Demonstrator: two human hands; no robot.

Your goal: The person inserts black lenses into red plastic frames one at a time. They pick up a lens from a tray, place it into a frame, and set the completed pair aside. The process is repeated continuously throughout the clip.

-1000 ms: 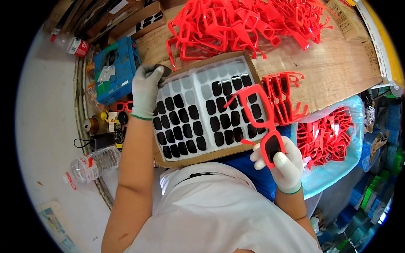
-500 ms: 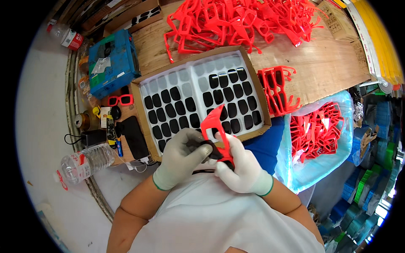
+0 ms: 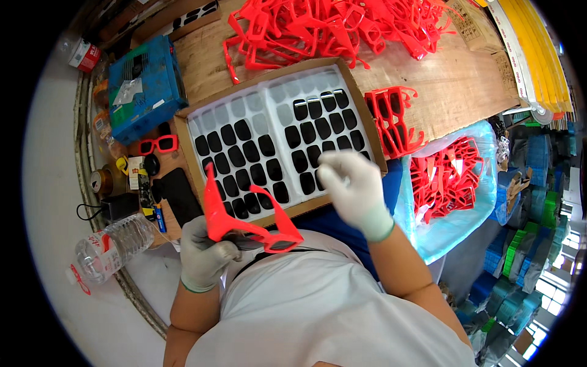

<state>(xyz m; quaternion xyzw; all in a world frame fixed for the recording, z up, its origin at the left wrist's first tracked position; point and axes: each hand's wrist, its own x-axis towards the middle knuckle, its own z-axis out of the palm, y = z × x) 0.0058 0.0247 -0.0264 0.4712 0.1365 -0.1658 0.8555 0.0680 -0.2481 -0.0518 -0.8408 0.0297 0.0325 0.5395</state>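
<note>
My left hand (image 3: pixel 208 254), in a white glove, is closed on a red glasses frame (image 3: pixel 223 220) low in front of my body. The frame's temple arms point up and away from me, and a dark lens (image 3: pixel 282 245) shows in its right rim. My right hand (image 3: pixel 356 192), also gloved, is over the right front part of a cardboard box (image 3: pixel 373 131). Its fingers are bent and slightly blurred, so whether they pinch anything cannot be told. Inside the box, a white compartment tray (image 3: pixel 267 101) holds rows of dark lenses (image 3: pixel 323 128); its far pockets hold none.
Red frames (image 3: pixel 342 30) are heaped at the back. More glasses (image 3: pixel 394 122) stand stacked right of the box, beside a blue-lined bin (image 3: pixel 483 177) of red frames. At left are a blue case (image 3: pixel 147 88), a phone (image 3: pixel 180 196) and a plastic bottle (image 3: pixel 116 248).
My right hand has let go of the glasses frame and moved up and right over the lens tray. My left hand has drawn the frame left and down. The whole view has shifted slightly.
</note>
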